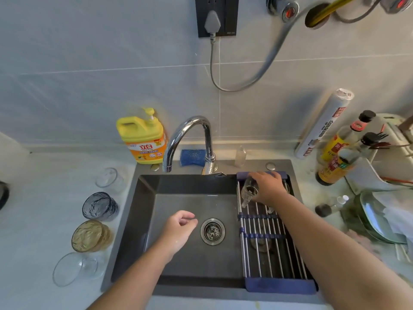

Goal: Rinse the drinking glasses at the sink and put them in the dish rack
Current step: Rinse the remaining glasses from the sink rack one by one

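My right hand grips a clear drinking glass lying tilted on the far end of the roll-up dish rack, which spans the right side of the dark sink. Another clear glass shows on the rack just behind my wrist. My left hand hovers over the basin beside the drain, fingers loosely curled and holding nothing. On the counter left of the sink stand several glasses: a clear one, a blue-grey one, an amber one and a clear stemmed one.
The chrome faucet arches over the sink's back edge with no water running. A yellow dish soap jug and blue scrubber stand behind it. Sauce bottles, a wrap roll and stacked plates crowd the right counter.
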